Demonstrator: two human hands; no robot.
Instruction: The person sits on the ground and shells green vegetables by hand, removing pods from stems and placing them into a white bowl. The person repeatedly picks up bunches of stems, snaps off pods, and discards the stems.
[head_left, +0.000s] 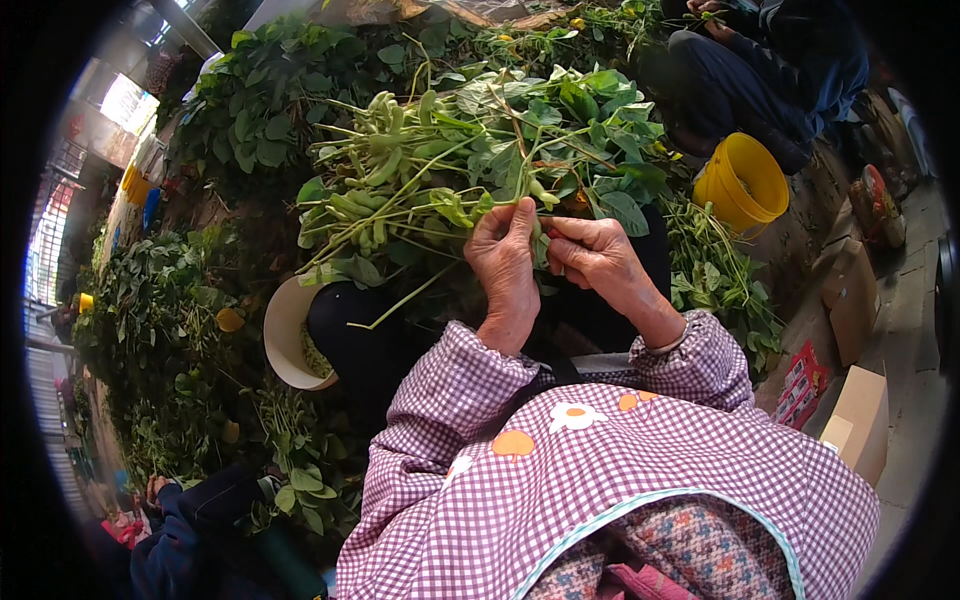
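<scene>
A bundle of soybean plants (420, 157) with green pods and leaves lies across my lap, its bare stems and pods towards the left. My left hand (506, 262) pinches a soybean stem (523, 176) between thumb and fingers at the near side of the bundle. Close at its right, my right hand (592, 255) has its fingers closed around a small red item (553, 233), just beside a green pod; what the red item is cannot be told. A cream bucket (279, 337) stands by my left knee, with green beans or pods inside.
Piles of leafy plants (262, 112) lie ahead and to the left. A yellow bucket (739, 180) stands at the right, near a seated person (757, 82). Cardboard boxes (862, 420) stand at the right. Another person's sleeve (169, 532) shows at the lower left.
</scene>
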